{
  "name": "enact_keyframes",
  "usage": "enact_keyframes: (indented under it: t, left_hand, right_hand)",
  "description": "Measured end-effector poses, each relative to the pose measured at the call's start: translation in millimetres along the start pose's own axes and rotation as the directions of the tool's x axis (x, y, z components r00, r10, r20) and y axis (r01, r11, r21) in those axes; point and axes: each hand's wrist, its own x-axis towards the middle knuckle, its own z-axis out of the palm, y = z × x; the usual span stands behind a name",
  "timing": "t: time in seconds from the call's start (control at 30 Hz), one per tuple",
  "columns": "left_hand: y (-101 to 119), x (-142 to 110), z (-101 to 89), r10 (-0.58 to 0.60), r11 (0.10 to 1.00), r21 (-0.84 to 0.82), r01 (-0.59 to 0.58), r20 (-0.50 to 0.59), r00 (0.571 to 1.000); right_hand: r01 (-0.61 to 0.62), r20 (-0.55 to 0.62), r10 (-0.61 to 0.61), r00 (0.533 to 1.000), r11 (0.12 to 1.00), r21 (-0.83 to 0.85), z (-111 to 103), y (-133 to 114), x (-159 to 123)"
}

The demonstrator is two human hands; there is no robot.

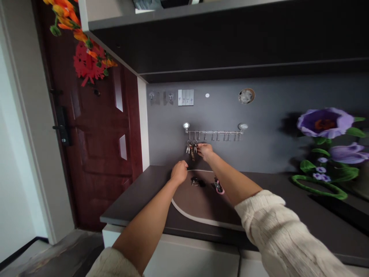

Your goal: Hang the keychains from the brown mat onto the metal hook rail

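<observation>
A metal hook rail [215,132] is fixed to the grey wall, and two bunches of keys hang from its left hooks. My right hand [205,151] is at the right-hand bunch of keys [195,147], its fingers pinched at the edge of them. Just left of it hangs the other bunch of keys [188,148], with a brown tag [192,154] below. Lower down, my left hand [180,172] is curled closed above the mat, apart from the hanging keys; whatever it may hold is hidden.
On the brown mat [190,206] lie dark keys [195,181] and a pink-looped key bunch [219,187]. Purple plush flowers [325,123] stand on the right of the counter [138,196]. A dark shelf [213,42] overhangs the rail. A red door [109,154] is at left.
</observation>
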Motion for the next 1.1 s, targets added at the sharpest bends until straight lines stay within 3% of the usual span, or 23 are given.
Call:
enact_keyframes:
  t: [0.23, 0.4, 0.63, 0.8, 0.93, 1.1]
  left_hand:
    - [-5, 2, -0.9, 0.004, 0.99, -0.138, -0.007, -0.026, 1.0]
    - [-6, 2, -4.3, -0.032, 0.96, -0.277, 0.029, -0.007, 0.999]
    - [-9, 1, -0.6, -0.025, 0.922, -0.382, 0.062, 0.101, 0.995]
    - [-6, -6, 3.4, 0.067, 0.951, -0.309, -0.002, 0.201, 0.977]
    - [-2, -11, 4.9, 0.162, 0.963, -0.252, -0.096, 0.256, 0.953]
    - [0, -12, 5.3, 0.233, 0.969, -0.153, -0.195, 0.297, 0.926]
  right_hand:
    - [0.003, -0.04, -0.005, 0.999, 0.999, -0.033, -9, -11, -20]
    - [0.026, 0.024, -0.025, 0.999, 0.999, -0.038, -18, -15, -44]
    - [0.081, 0.135, -0.059, 0.989, 0.983, -0.162, -40, 30, -73]
    - [0.224, 0.154, -0.175, 0.973, 0.882, -0.415, -55, 60, -79]
    - [0.328, 0.21, -0.253, 0.944, 0.773, -0.543, -60, 64, -80]
    - [0.374, 0.262, -0.269, 0.927, 0.712, -0.594, -58, 64, -82]
